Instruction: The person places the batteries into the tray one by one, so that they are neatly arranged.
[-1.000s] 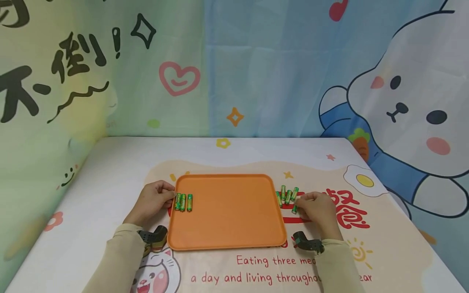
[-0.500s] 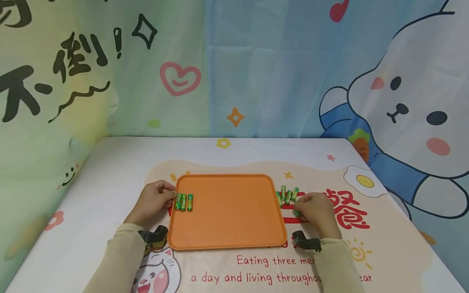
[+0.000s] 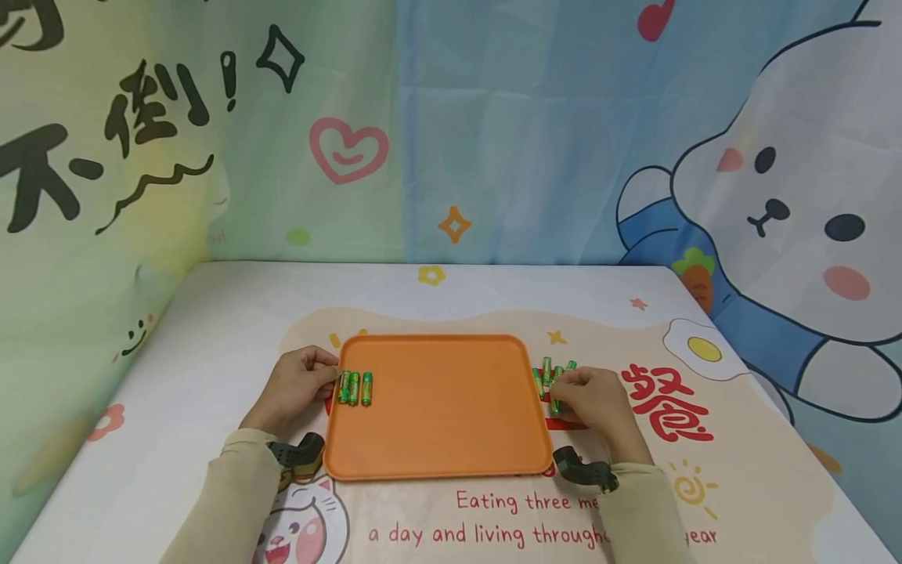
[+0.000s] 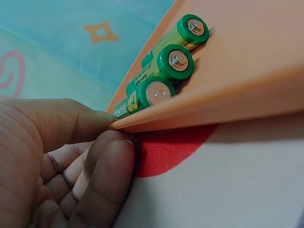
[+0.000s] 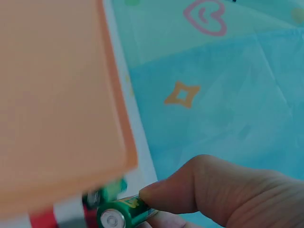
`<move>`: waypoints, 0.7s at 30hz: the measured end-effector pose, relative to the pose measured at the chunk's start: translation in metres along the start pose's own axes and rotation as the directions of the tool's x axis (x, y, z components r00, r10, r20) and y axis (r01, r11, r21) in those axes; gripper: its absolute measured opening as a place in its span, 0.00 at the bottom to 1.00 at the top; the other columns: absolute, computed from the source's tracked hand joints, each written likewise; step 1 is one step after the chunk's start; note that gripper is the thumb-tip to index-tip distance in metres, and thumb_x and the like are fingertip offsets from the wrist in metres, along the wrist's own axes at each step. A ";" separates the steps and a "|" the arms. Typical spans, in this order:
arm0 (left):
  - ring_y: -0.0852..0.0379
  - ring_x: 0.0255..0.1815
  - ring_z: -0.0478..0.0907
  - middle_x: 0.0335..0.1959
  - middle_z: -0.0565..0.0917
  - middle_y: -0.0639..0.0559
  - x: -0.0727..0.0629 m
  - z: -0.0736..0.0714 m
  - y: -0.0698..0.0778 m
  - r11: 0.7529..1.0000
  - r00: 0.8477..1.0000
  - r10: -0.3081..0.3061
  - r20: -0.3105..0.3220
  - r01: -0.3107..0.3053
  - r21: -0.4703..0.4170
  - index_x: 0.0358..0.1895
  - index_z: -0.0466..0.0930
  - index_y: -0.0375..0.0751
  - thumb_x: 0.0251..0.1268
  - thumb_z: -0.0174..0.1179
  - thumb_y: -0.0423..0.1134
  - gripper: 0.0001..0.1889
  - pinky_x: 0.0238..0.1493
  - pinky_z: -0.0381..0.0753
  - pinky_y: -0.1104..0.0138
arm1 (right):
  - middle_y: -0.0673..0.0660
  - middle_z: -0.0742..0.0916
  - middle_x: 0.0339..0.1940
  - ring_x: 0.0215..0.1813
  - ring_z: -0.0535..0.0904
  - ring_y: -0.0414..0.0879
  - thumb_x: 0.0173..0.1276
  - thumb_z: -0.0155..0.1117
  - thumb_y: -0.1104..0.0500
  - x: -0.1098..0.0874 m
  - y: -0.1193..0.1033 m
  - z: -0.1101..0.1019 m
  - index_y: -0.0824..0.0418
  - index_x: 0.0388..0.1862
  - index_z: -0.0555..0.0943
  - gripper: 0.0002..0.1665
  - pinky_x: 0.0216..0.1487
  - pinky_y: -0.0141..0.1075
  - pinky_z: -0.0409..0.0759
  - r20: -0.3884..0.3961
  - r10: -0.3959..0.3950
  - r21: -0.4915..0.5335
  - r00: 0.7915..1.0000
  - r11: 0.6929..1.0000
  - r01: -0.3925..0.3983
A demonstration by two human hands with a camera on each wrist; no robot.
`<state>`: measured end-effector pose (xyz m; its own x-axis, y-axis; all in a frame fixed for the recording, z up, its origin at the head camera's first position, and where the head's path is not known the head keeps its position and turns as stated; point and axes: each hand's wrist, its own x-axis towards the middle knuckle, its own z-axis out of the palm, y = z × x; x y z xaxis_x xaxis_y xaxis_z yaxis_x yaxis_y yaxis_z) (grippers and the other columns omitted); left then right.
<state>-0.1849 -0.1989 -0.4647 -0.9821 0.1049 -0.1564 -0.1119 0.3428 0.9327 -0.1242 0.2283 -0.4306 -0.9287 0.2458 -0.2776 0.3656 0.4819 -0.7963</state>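
My left hand [image 3: 296, 385] pinches the left rim of an orange tray [image 3: 440, 407], thumb above and fingers below in the left wrist view. Just inside that rim, three green batteries lie side by side; one of them is this battery [image 4: 176, 62]. On the right, my right hand [image 3: 597, 403] pinches another green battery [image 5: 118, 214] between thumb and fingers, beside the tray's right edge. Several more batteries [image 3: 546, 370] lie loosely grouped on the tabletop there, partly hidden by that hand.
The white table [image 3: 232, 313] carries a printed cover with red characters, a fried egg and English words. Patterned cloth [image 3: 507, 141] hangs at the back and left. Each wrist wears a dark camera [image 3: 583, 468].
My right hand has moved left toward the tray, bringing the pinched battery over to the loose group. The left hand and the three batteries in the tray stay where they were.
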 end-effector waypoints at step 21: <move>0.59 0.30 0.80 0.31 0.82 0.48 0.001 0.000 0.000 1.000 1.000 -0.008 -0.024 0.008 -0.007 0.49 0.80 0.26 0.73 0.60 0.30 0.09 0.32 0.83 0.71 | 0.59 0.88 0.37 0.33 0.85 0.48 0.65 0.71 0.63 0.005 -0.056 0.081 0.69 0.44 0.86 0.11 0.38 0.39 0.89 0.153 -0.106 0.180 0.983 0.981 0.077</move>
<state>-0.1853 -0.1986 -0.4652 -0.9845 0.0799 -0.1563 -0.1209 0.3370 0.9337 -0.1544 0.1341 -0.4314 -0.9606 0.0623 -0.2708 0.2755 0.3403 -0.8990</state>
